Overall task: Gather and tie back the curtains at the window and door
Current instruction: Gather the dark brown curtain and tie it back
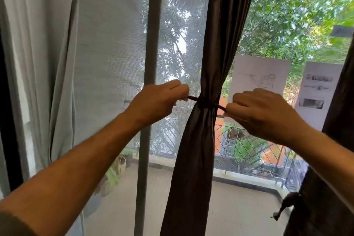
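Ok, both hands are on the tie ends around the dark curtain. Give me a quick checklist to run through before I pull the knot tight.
1. Left hand grips the left tie end: ok.
2. Right hand pinches the right tie end: ok.
3. Tie wraps around the brown curtain at its gathered waist: ok.
4. All curtain folds caught inside the tie: ok from the front; the back is hidden.
5. Knot already crossed or formed: cannot tell.
6. Sheer curtain free of the tie: ok, it hangs apart on the left.
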